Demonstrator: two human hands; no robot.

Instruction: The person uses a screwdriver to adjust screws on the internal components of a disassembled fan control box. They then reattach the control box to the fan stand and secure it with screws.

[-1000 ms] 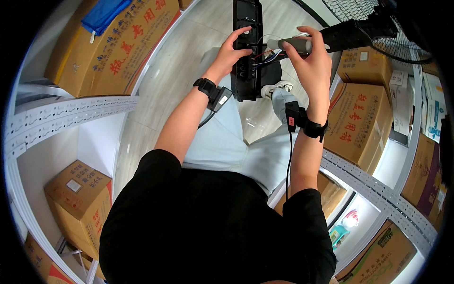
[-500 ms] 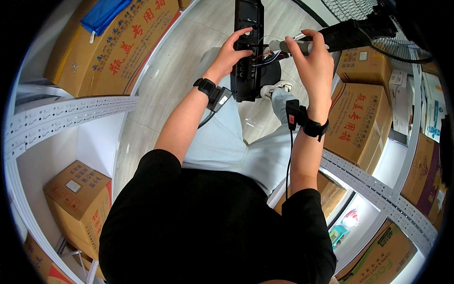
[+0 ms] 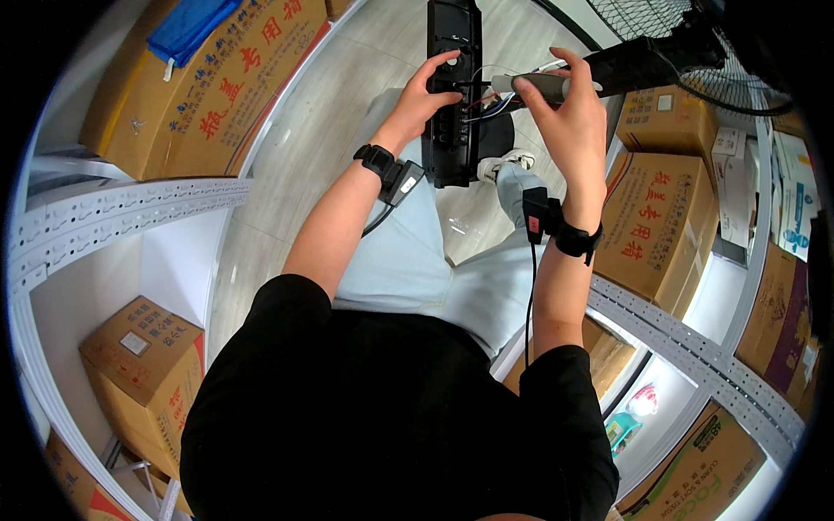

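Note:
A long black plastic housing (image 3: pixel 452 152) stands over my legs, with small parts and thin red, white and blue wires (image 3: pixel 497 108) at its right side. My left hand (image 3: pixel 412 108) grips its left edge, thumb and forefinger reaching over its face. In my right hand (image 3: pixel 575 126) is a grey screwdriver (image 3: pixel 503 83), lying nearly level. Its dark shaft points left and meets the housing between my left thumb and forefinger; the exact contact spot is too small to make out. My right thumb lies along the handle, and the forefinger is raised.
At the upper right is a fan with a wire grille (image 3: pixel 638 19) and a black post (image 3: pixel 647 65) running toward the wires. Cardboard boxes (image 3: pixel 656 204) fill metal shelves (image 3: pixel 130 204) on both sides. A blue cloth bag (image 3: pixel 187 30) lies on the upper-left box.
My right thumb has shifted left along the screwdriver's handle, and the fingers have turned slightly around it. The housing and my left hand have moved very slightly to the left.

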